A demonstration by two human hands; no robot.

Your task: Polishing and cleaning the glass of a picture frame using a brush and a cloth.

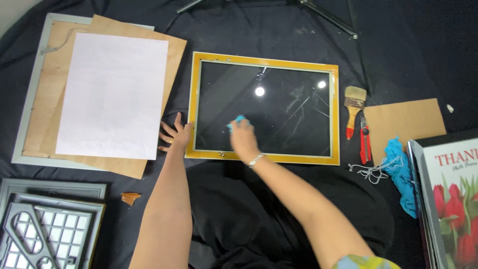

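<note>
A yellow picture frame [264, 62] with a glass pane [289, 109] lies flat on a black cloth. My right hand [244, 139] presses a small blue cloth [238, 121] onto the glass near its lower left part. My left hand [174, 134] rests with spread fingers on the black cloth, touching the frame's left edge. The glass shows streaks and two bright light reflections.
Left of the frame lies a white sheet [112, 94] on brown backing boards [174, 55] over a grey frame [30, 89]. To the right are a paintbrush [354, 107], red pliers [365, 142], cardboard [403, 124], another blue cloth [401, 172], string and a flower picture [455, 199]. A dark frame [45, 226] sits lower left.
</note>
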